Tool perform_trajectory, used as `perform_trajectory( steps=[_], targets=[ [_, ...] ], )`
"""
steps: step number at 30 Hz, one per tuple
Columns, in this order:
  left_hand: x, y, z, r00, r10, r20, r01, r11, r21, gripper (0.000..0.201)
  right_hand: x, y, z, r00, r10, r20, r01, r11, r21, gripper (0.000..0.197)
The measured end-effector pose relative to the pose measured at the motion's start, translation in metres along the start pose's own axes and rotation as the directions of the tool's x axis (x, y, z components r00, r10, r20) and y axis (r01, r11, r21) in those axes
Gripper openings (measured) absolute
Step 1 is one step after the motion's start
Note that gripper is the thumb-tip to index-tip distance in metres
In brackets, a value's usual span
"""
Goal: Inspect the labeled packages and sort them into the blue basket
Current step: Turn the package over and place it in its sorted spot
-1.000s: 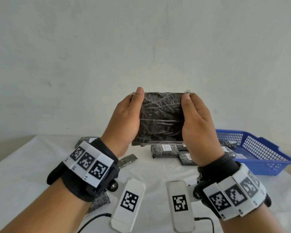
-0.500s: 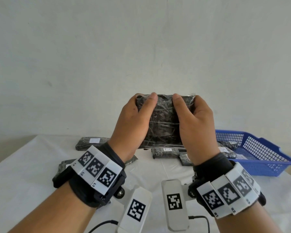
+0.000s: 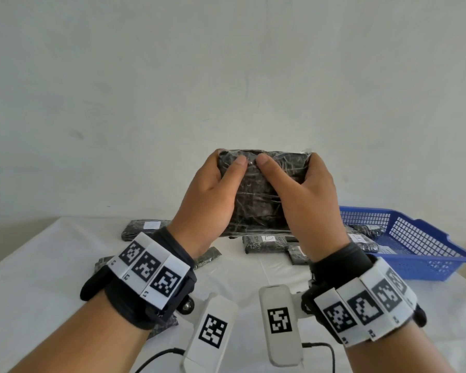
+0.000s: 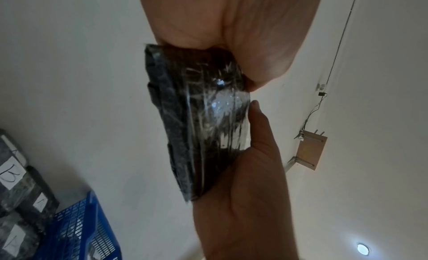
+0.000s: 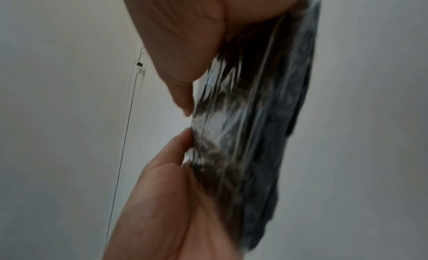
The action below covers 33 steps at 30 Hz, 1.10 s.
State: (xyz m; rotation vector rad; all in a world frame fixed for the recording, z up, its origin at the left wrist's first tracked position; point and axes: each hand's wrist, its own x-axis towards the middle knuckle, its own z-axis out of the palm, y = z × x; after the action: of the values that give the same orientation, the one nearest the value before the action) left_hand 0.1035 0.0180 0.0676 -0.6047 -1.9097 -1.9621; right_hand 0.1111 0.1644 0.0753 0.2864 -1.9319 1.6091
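both hands (image 3: 256, 195) clamp dark, crinkly plastic-wrapped pkg (image 3: 258, 208) upright, no label facing cam.

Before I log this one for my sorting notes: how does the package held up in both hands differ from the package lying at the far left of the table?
The held package is raised off the table, upright, gripped by the left hand and right hand; the far-left package lies flat and untouched. The side of the held package facing the head camera shows no label; the far-left package shows a white label on top. Both are dark bundles in clear wrap.
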Motion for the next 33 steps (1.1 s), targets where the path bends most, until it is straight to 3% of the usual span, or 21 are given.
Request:
perform_trajectory(
  steps=[2, 5, 8, 13, 16, 20, 25, 33],
  targets=[
    [0.002, -0.002, -0.003, 1.000, -0.018, 0.001, 0.018, 0.999, -0.032, 0.029, 0.001, 0.001, -0.003, 0.999, -0.014, 0.050, 0.016, 0.999, -0.035, 0.042],
    [0.003, -0.002, -0.003, 0.996, -0.090, 0.014, 0.091, 0.989, -0.116, 0.028, 0.001, 0.002, -0.004, 1.000, -0.013, 0.024, 0.014, 0.999, -0.035, 0.043],
    [0.002, -0.006, -0.002, 0.999, -0.035, -0.030, 0.032, 0.992, -0.119, 0.028, 0.003, 0.006, -0.002, 0.999, 0.013, -0.042, -0.009, 0.995, 0.097, 0.046],
    [-0.002, -0.006, 0.006, 0.998, 0.034, -0.061, -0.039, 0.995, -0.091, 0.037, 0.005, 0.010, -0.002, 0.989, -0.005, -0.150, 0.034, 0.981, 0.189, 0.028],
    [-0.005, -0.006, 0.010, 0.992, 0.106, -0.074, -0.111, 0.992, -0.067, 0.036, 0.005, 0.012, -0.003, 0.986, 0.065, -0.153, -0.018, 0.957, 0.289, 0.017],
    [-0.006, -0.004, 0.012, 0.989, 0.104, -0.103, -0.113, 0.990, -0.087, 0.042, 0.005, 0.014, -0.003, 0.987, 0.000, -0.158, 0.043, 0.963, 0.266, 0.012],
    [-0.007, -0.004, 0.016, 0.978, 0.162, -0.134, -0.170, 0.985, -0.044, 0.038, 0.006, 0.013, -0.001, 0.979, -0.066, -0.193, 0.108, 0.970, 0.216, 0.017],
    [-0.007, -0.003, 0.014, 0.983, 0.158, -0.096, -0.164, 0.985, -0.060, 0.050, 0.003, 0.009, 0.000, 0.969, -0.176, -0.172, 0.183, 0.983, 0.022, 0.047]
  ],
)
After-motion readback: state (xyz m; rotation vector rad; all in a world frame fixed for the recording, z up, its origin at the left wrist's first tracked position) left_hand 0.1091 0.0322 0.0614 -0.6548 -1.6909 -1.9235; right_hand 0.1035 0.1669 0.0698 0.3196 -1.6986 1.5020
